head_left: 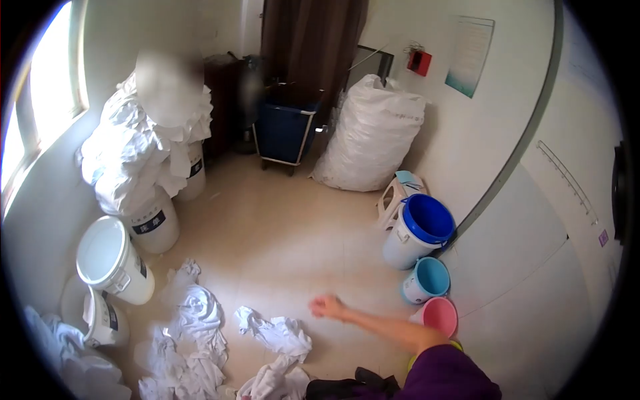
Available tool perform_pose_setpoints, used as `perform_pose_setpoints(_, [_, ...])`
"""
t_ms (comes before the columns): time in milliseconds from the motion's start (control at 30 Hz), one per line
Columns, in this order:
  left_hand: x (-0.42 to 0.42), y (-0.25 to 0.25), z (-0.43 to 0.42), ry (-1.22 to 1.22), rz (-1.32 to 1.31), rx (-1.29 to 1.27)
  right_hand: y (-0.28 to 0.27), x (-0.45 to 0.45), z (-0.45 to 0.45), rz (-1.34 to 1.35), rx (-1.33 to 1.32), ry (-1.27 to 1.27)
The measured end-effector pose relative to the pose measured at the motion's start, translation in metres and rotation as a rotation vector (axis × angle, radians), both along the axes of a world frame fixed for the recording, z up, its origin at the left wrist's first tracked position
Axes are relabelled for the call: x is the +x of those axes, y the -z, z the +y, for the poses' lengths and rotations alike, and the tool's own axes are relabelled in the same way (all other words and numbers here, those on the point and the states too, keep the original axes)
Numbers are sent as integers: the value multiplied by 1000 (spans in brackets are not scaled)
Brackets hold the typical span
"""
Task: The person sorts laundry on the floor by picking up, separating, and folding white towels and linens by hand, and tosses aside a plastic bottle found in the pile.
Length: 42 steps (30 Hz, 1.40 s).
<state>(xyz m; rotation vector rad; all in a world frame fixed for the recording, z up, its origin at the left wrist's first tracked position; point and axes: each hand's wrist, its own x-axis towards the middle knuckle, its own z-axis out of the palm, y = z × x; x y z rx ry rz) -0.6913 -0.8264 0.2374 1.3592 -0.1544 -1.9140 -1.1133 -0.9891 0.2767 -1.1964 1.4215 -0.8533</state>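
My right hand [327, 307] reaches out over the floor from a purple sleeve; its fingers look bent but are too blurred to tell open from closed, and nothing shows in them. Below and left of it, apart from the hand, lies a crumpled white cloth [283, 335]. Another white cloth [270, 381] lies nearer the bottom edge. Farther left, a long heap of white cloths [200, 310] spreads over the floor. My left hand is out of view.
White bins [139, 277] line the left wall, one under a big pile of white linen [123, 157]. A blue cart [283, 130] and a stuffed white sack [373, 133] stand at the back. Blue [415, 247], teal [413, 287] and pink [443, 317] buckets are at the right.
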Motion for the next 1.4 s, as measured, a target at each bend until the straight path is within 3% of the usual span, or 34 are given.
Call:
perform_pose_setpoints(33, [0, -2, 3, -19, 4, -1, 22, 12, 33, 364, 20, -100])
perform_pose_setpoints(167, [8, -6, 14, -167, 87, -40, 61, 58, 108, 111, 340, -139])
perform_pose_setpoints(200, [14, 0, 18, -205, 234, 1, 64, 72, 128, 47, 405, -182])
perform_pose_setpoints(233, [22, 15, 22, -282, 374, 50, 65, 79, 136, 197, 336, -283])
perform_pose_setpoints(267, [32, 22, 26, -287, 369, 34, 94, 80, 147, 199, 352, -310])
perform_pose_setpoints(333, [40, 7, 24, -367, 118, 117, 88, 94, 152, 208, 519, -272])
perform_pose_setpoints(400, [56, 14, 22, -457, 35, 146, 86, 105, 146, 210, 566, -323])
perform_pose_setpoints(467, [61, -20, 6, -531, -12, 119, 80, 119, 132, 255, 550, -435])
perform_pose_setpoints(533, [77, -23, 4, -575, 12, 174, 85, 129, 121, 279, 554, -391])
perform_pose_setpoints(733, [139, 28, -29, -567, 92, 220, 108, 213, 39, 297, 668, -331])
perform_pose_setpoints(867, [163, 76, -44, -323, -105, 275, 145, 293, -34, 370, 643, -413])
perform_pose_setpoints(900, [166, 84, -50, -217, -230, 273, 159, 317, -55, 515, 467, -552])
perform_pose_setpoints(933, [168, 94, -55, -107, -355, 269, 179, 340, -75, 653, 283, -686])
perform_pose_setpoints(1000, [168, 124, -61, -6, -402, 256, 238, 382, -111, 619, 46, -745])
perform_pose_setpoints(1067, [169, 131, -94, 168, -600, 185, 296, 427, -164, 679, 24, -779])
perform_pose_setpoints(1100, [160, 154, -95, 144, -808, -17, 330, 445, -193, 694, 32, -731])
perform_pose_setpoints(1133, [158, 171, -105, 137, -787, -10, 368, 461, -224, 709, 41, -690])
perform_pose_setpoints(1200, [162, 193, -127, 424, -742, -63, 438, 491, -292, 800, 40, -552])
perform_pose_setpoints(1233, [161, 212, -137, 376, -720, -126, 473, 506, -329, 887, 24, -522])
perform_pose_setpoints(1333, [143, 285, -133, 324, -574, 0, 587, 530, -433, 1195, 141, -438])
perform_pose_setpoints(1367, [143, 288, -144, 328, -542, 158, 650, 520, -468, 1164, 152, -460])
perform_pose_setpoints(1400, [140, 303, -140, 334, -517, 206, 645, 525, -473, 824, 446, -366])
